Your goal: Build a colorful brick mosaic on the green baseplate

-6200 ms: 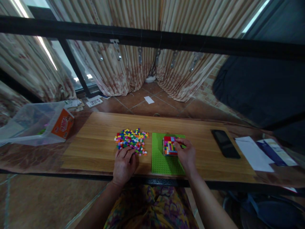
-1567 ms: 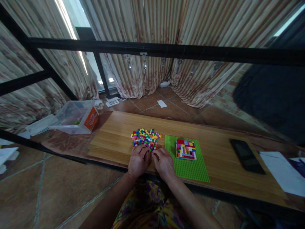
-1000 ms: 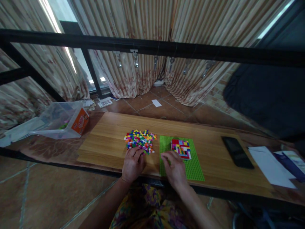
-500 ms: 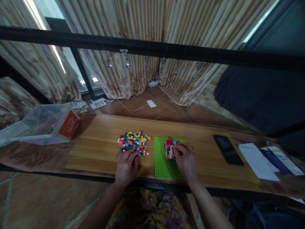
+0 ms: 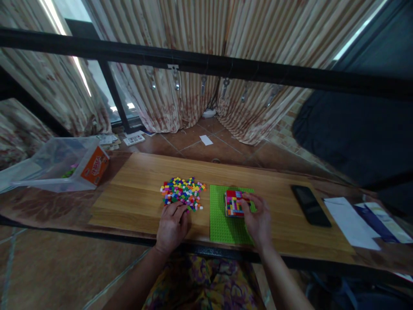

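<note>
Small toy bricks in many colours form a loose pile (image 5: pixel 183 191) on the wooden board. At the pile's near edge rests my left hand (image 5: pixel 171 226), its fingers curled and close together; anything between the fingertips is too small to make out. Right of the pile lies a green baseplate (image 5: pixel 222 230). On it sits a low block built of coloured bricks (image 5: pixel 232 204), mostly red on top with yellow, white and blue pieces. My right hand (image 5: pixel 260 219) is over the block's right side, thumb and fingers in a pinch at its top. What the pinch holds is hidden.
A black phone (image 5: pixel 310 206) lies right of the baseplate, with white paper (image 5: pixel 350 224) and a blue-and-white packet (image 5: pixel 382 221) beyond it. At the far left stands a clear plastic box (image 5: pixel 67 150) with an orange label. A dark bar (image 5: pixel 200 60) crosses beyond the table.
My right hand has shifted slightly right on the block, uncovering more of its top. My left hand stays at the pile's edge. The camera view has tilted a little.
</note>
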The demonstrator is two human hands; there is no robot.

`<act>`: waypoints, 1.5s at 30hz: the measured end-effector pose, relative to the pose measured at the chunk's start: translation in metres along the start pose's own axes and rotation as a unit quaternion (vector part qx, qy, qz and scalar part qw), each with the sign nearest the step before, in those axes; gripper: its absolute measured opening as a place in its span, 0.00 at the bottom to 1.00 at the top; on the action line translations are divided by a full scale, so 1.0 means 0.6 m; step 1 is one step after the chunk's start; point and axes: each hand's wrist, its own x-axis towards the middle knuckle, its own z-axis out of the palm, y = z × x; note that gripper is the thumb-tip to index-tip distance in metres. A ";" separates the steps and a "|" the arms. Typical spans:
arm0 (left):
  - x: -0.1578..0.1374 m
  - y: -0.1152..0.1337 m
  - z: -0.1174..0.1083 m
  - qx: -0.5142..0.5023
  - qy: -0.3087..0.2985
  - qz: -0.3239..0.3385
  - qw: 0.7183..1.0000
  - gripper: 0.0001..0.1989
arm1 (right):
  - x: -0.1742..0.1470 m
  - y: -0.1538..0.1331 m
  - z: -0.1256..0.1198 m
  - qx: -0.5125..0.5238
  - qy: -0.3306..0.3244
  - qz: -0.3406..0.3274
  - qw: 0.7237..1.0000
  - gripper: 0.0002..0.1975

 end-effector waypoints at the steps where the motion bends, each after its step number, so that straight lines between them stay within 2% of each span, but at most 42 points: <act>1: 0.000 0.000 0.000 0.000 0.001 0.000 1.000 0.08 | 0.001 0.003 0.001 0.002 0.007 0.010 1.000 0.16; 9: -0.002 -0.003 0.001 -0.002 0.000 0.003 1.000 0.09 | 0.005 0.005 0.023 -0.011 0.007 0.067 0.998 0.21; 17: -0.002 -0.002 0.001 0.000 -0.009 -0.007 1.000 0.08 | 0.005 0.008 0.030 0.032 -0.009 0.114 0.993 0.23; 26: -0.002 -0.003 0.003 -0.002 -0.005 -0.003 1.000 0.08 | 0.002 0.003 0.035 0.033 -0.003 0.092 0.995 0.20; 33: -0.005 -0.003 0.004 -0.006 0.000 -0.004 1.000 0.08 | 0.003 0.003 0.024 0.013 -0.011 0.050 0.999 0.20; 36: -0.006 -0.002 0.005 -0.007 0.005 -0.011 1.000 0.08 | 0.000 -0.018 0.011 -0.018 0.024 -0.008 1.000 0.20; 38: -0.006 -0.001 0.005 -0.009 0.005 -0.013 1.000 0.08 | -0.009 -0.044 0.007 -0.027 0.018 -0.064 0.997 0.17; 42: -0.007 -0.001 0.006 -0.008 0.004 -0.015 1.000 0.09 | -0.043 -0.098 0.029 -0.032 -0.084 -0.167 0.982 0.12; 45: -0.007 -0.001 0.005 -0.009 0.003 -0.015 1.000 0.10 | -0.069 -0.119 0.064 -0.058 -0.155 -0.198 0.966 0.11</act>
